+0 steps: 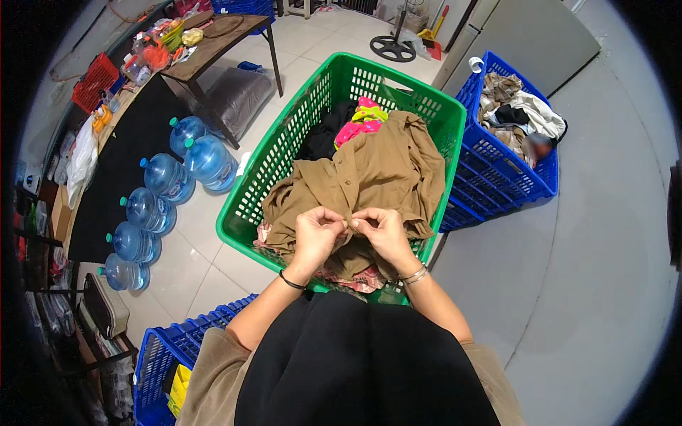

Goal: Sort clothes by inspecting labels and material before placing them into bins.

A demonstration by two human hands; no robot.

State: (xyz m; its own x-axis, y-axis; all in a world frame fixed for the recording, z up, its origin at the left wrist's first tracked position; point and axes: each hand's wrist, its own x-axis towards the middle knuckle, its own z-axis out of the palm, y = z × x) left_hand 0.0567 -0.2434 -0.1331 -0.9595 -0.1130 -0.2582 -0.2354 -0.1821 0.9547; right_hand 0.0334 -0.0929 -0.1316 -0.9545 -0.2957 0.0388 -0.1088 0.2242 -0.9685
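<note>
A brown buttoned shirt (373,165) lies spread over the clothes in a green plastic laundry basket (228,230). Its button front runs towards me, and my left hand (318,234) and my right hand (381,234) pinch the cloth there between thumb and fingertips, almost touching each other. Whether a button is between the fingers cannot be told. Behind the shirt are a black cloth (327,133) and a pink and yellow-green dotted cloth (362,122). A reddish patterned cloth (367,280) shows under the shirt at the near side.
Right of the basket stands a blue crate (511,173) heaped with clothes. Several large blue water bottles (169,178) line the floor at the left, near a cluttered table (234,26). Another blue crate (160,362) is at the lower left. A grey fridge (527,42) stands behind.
</note>
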